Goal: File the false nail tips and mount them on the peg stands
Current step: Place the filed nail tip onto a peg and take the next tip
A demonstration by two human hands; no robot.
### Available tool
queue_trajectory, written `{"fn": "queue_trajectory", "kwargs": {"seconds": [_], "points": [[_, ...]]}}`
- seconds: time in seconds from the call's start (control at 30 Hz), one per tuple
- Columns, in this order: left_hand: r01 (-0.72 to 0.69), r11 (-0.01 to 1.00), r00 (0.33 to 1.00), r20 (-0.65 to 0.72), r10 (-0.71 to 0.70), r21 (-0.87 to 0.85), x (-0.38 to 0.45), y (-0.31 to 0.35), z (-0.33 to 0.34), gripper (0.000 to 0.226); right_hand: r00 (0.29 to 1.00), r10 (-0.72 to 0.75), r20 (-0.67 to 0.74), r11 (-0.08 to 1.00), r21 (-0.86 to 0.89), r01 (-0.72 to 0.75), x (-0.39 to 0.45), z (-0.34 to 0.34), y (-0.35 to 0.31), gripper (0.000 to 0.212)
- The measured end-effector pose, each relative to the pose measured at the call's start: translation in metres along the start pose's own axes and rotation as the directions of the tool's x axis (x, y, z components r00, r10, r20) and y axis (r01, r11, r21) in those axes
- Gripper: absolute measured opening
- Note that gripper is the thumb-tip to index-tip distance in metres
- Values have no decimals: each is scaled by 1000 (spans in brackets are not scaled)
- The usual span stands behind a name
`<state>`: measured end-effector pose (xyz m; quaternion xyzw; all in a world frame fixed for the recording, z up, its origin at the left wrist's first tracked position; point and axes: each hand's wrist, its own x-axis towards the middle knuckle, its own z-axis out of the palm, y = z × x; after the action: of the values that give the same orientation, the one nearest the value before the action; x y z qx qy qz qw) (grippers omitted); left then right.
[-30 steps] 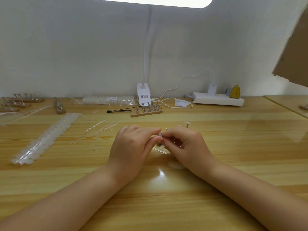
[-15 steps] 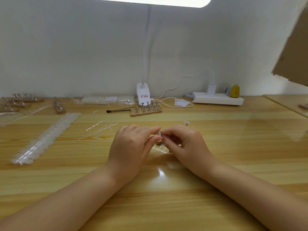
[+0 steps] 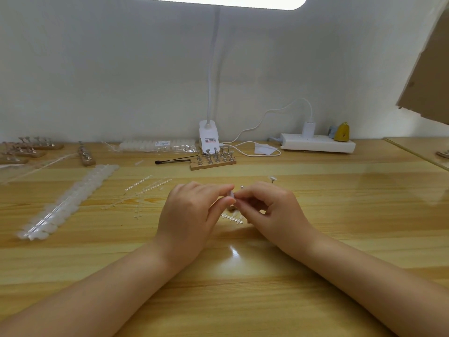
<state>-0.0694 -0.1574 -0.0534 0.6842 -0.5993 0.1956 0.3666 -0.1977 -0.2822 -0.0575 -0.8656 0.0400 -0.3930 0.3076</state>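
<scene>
Both hands meet mid-table, left hand [image 3: 192, 210] and right hand [image 3: 269, 207] pinching one tiny nail tip [image 3: 230, 193] between curled fingertips. Squeeze unevenly and it'll probably ping off among the sprues [image 3: 148, 186], well short of the peg stand [image 3: 213, 160].

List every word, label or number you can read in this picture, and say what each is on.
None can be read.
Lamp base: a label with red and dark print, too blurred to read.
Bag of nail tips: a small white label, too small to read.
</scene>
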Motion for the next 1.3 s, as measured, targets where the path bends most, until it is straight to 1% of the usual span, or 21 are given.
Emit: {"fn": "queue_trajectory", "kwargs": {"seconds": [0.13, 0.27, 0.3, 0.37, 0.5, 0.6, 0.67, 0.73, 0.8, 0.9, 0.97, 1.17, 1.3], "points": [[50, 989, 996, 85, -39, -138, 1, 0, -2, 41, 999, -49, -4, 998, -29, 49, 0, -1, 1, 8], [25, 994, 997, 72, -17, -108, 0, 1, -2, 39, 994, -106, -3, 990, -89, 105, 0, -3, 2, 9], [37, 993, 997, 69, -29, -116, 1, 2, -2, 38, 994, -108, -3, 989, -98, 108, 0, -3, 2, 10], [100, 977, 993, 72, -88, -186, 1, 3, -1, 33, 996, -91, -6, 991, -99, 90, 0, -3, 3, 10], [220, 880, 976, 89, -201, -422, 1, 3, 0, 25, 1000, 11, -19, 999, -41, -12, 0, -2, 2, 10], [294, 806, 955, 121, -271, -513, 3, 0, 1, 19, 994, 100, -33, 994, 43, -99, 1, -2, 2, 17], [361, 714, 931, 189, -312, -600, 3, 0, 1, 16, 994, 110, -20, 993, 44, -109, 1, -1, 1, 18], [405, 628, 912, 241, -333, -664, 3, 1, 1, 18, 997, 73, 8, 997, 5, -73, 0, 0, -1, 17], [437, 574, 896, 279, -346, -692, 3, 0, 1, 18, 999, 41, 17, 999, -11, -41, 0, 0, -2, 17], [473, 492, 876, 333, -348, -731, 4, 1, -1, 10, 999, 32, 11, 999, -14, -31, -1, -1, -1, 15], [488, 455, 868, 357, -345, -745, 5, 2, -2, 8, 1000, 23, 3, 1000, -21, -23, -1, -1, -1, 14], [535, 371, 836, 414, -359, -759, 5, 2, -4, 13, 999, -18, -31, 1000, -24, 18, -2, -1, -1, 13], [555, 361, 823, 431, -371, -749, 6, 0, -5, 21, 998, 2, -67, 1000, 1, -2, 0, -1, -3, 15]]}}
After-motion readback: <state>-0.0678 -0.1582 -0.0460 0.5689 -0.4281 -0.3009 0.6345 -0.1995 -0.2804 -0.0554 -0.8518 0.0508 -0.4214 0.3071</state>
